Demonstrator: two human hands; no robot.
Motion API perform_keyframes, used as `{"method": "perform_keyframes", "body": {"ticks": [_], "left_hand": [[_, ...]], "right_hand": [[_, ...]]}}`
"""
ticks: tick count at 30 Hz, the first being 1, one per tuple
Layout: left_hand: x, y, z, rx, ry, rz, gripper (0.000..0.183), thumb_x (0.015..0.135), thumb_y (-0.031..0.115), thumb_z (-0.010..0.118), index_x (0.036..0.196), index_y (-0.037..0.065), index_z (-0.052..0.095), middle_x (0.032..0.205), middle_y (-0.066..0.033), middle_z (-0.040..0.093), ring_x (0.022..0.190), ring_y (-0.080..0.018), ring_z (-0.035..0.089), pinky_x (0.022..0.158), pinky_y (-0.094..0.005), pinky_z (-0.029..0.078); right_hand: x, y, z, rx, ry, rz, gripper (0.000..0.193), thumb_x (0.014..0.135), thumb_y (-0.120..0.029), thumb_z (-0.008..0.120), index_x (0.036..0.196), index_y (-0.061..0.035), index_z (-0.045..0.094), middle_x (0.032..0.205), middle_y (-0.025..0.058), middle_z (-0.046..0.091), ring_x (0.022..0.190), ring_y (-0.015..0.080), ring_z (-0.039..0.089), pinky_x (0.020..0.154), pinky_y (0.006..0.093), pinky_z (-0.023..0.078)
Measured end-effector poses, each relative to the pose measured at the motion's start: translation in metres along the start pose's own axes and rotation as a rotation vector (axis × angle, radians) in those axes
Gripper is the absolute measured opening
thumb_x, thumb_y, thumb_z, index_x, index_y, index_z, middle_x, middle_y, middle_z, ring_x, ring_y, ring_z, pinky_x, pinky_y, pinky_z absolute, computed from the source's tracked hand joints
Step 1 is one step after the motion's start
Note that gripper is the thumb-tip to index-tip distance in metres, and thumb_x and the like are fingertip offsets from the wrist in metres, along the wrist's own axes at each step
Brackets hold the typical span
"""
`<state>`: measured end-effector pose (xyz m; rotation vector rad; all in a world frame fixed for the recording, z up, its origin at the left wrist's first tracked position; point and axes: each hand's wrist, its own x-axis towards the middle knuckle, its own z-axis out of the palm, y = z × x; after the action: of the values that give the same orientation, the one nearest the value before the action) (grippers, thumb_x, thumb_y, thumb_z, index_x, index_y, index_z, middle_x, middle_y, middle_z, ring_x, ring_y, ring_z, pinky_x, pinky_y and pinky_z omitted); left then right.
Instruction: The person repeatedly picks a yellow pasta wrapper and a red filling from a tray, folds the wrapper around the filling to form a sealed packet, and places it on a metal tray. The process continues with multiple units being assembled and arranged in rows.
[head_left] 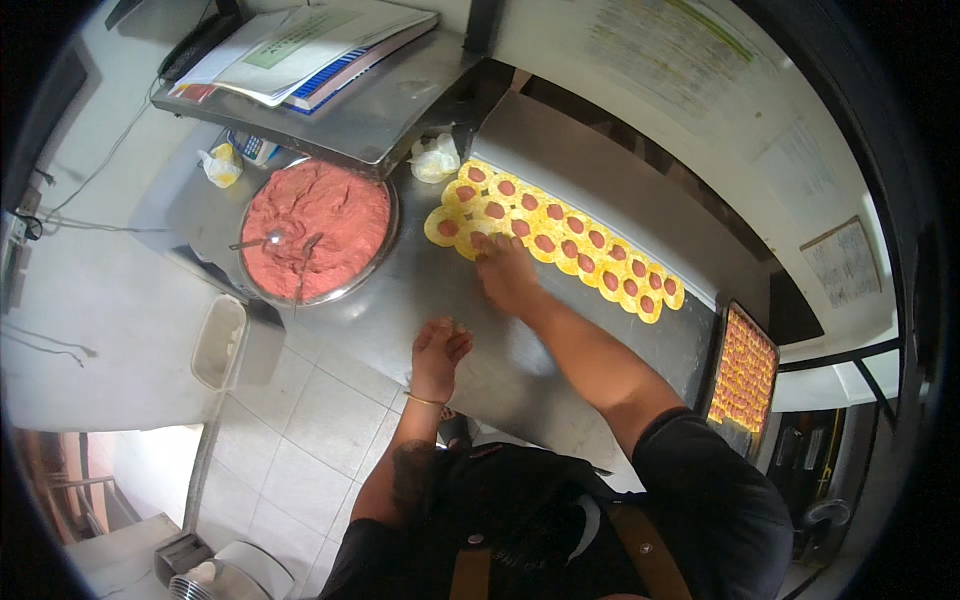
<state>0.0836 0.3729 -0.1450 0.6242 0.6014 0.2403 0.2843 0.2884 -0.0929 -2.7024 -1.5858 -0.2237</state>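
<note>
Overlapping rows of yellow dough rounds [612, 286] lie on the steel table, each visible one topped with a dab of pink meat filling. My right hand [508, 272] reaches to the near left end of these rows. Its fingers are drawn together over one round, touching it or its dab of filling; what lies under the fingertips is hidden. Nearer to my body, my left hand [438, 358] hovers by the table's front edge with fingers curled together. Whatever it may hold is too small to make out. Left of both hands stands a big steel bowl [394, 240] of pink ground-meat filling [340, 210], with utensils in it.
A steel shelf [400, 95] bearing papers and notebooks overhangs the bowl. Beside the rounds sits a crumpled plastic bag [434, 158]. At the right is a tray [716, 375] of many small yellow-and-pink pieces. A whitish plastic bin [218, 345] stands below the table's left end.
</note>
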Motion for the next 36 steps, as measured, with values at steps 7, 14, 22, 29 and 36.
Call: {"method": "perform_keyframes", "body": {"ticks": [7, 14, 22, 29, 36], "left_hand": [[0.017, -0.005, 0.005, -0.039, -0.032, -0.004, 0.023, 0.102, 0.020, 0.064, 0.122, 0.008, 0.062, 0.106, -0.0083, 0.071, 0.095, -0.0229, 0.071, 0.087, -0.0379, 0.057], [0.039, -0.031, 0.009, -0.120, -0.128, 0.005, 0.032, 0.106, 0.013, 0.054, 0.134, -0.001, 0.057, 0.123, -0.0139, 0.068, 0.110, -0.0247, 0.069, 0.095, -0.0383, 0.058], [-0.058, -0.062, 0.080, -0.184, -0.345, -0.097, 0.032, 0.111, 0.012, 0.044, 0.137, -0.001, 0.057, 0.133, -0.0129, 0.065, 0.120, -0.0258, 0.065, 0.104, -0.0386, 0.054], [-0.140, -0.124, 0.181, -0.095, -0.344, -0.104, 0.028, 0.110, 0.010, 0.049, 0.135, 0.002, 0.060, 0.134, -0.0116, 0.064, 0.120, -0.0245, 0.065, 0.104, -0.0400, 0.053], [-0.207, -0.200, 0.242, 0.006, -0.479, -0.001, 0.020, 0.108, 0.010, 0.055, 0.124, 0.003, 0.065, 0.119, -0.0093, 0.070, 0.109, -0.0189, 0.067, 0.096, -0.0352, 0.055]], "right_hand": [[0.031, 0.000, 0.025, -0.062, -0.114, -0.013, 0.031, 0.093, -0.021, 0.057, 0.109, -0.0046, 0.077, 0.122, 0.0097, 0.067, 0.121, 0.0301, 0.054, 0.106, 0.0423, 0.040], [-0.061, -0.043, -0.044, 0.025, -0.066, -0.151, 0.025, 0.091, -0.022, 0.059, 0.100, -0.0053, 0.074, 0.108, 0.0105, 0.067, 0.112, 0.0309, 0.057, 0.099, 0.0444, 0.042], [-0.219, -0.034, -0.104, 0.412, 0.271, 0.092, 0.019, 0.090, -0.010, 0.063, 0.106, -0.0031, 0.073, 0.096, 0.0140, 0.070, 0.086, 0.0318, 0.064, 0.081, 0.0432, 0.050], [-0.364, 0.018, -0.079, 1.328, 0.378, 0.794, 0.029, 0.102, -0.010, 0.064, 0.129, -0.0006, 0.069, 0.103, 0.0054, 0.071, 0.094, 0.0139, 0.065, 0.081, 0.0307, 0.052], [-0.431, 0.030, -0.125, 1.522, 0.769, 0.709, 0.029, 0.106, -0.014, 0.062, 0.130, 0.0028, 0.067, 0.113, 0.0051, 0.073, 0.098, 0.0095, 0.064, 0.086, 0.0270, 0.052]]}}
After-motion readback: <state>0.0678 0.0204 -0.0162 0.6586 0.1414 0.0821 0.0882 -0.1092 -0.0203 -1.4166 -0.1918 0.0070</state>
